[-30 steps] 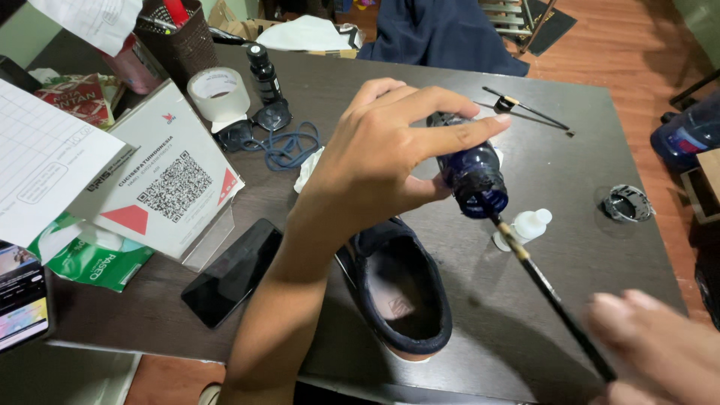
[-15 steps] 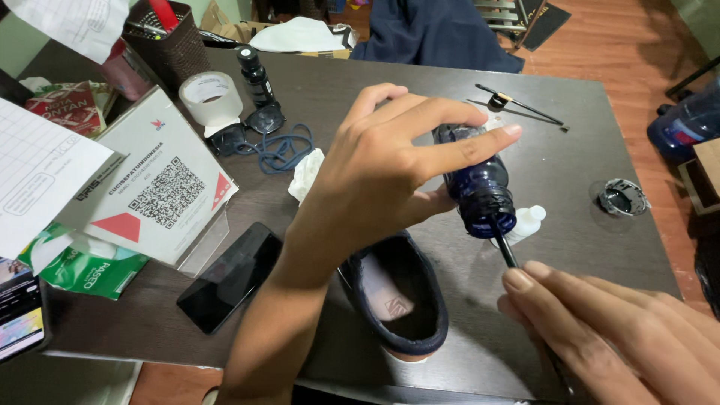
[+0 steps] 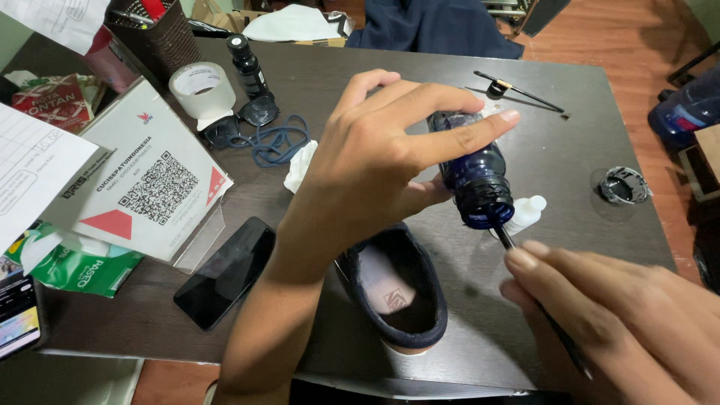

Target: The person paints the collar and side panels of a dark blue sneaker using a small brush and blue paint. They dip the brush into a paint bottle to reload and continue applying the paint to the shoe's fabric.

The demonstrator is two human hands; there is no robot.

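My left hand (image 3: 379,161) grips a dark blue bottle (image 3: 474,178), tilted with its open mouth toward me, above the dark table (image 3: 360,82). My right hand (image 3: 615,319) at the lower right holds a thin black brush (image 3: 504,236) whose tip sits in the bottle's mouth. A dark blue shoe (image 3: 396,292) lies on the table under my left wrist, its opening facing up. A small white bottle (image 3: 525,214) lies just behind the blue bottle.
A black phone (image 3: 225,271), a white card stand with a square code (image 3: 146,184), a tape roll (image 3: 199,88), sunglasses with a blue cord (image 3: 259,133), a second brush (image 3: 521,91) and a black cap (image 3: 622,185) lie on the table. A blue bottle (image 3: 686,112) stands off the right edge.
My right hand has moved up and left along the brush toward the bottle, and the brush tip has gone into the bottle's mouth. The left hand has tilted the bottle slightly.
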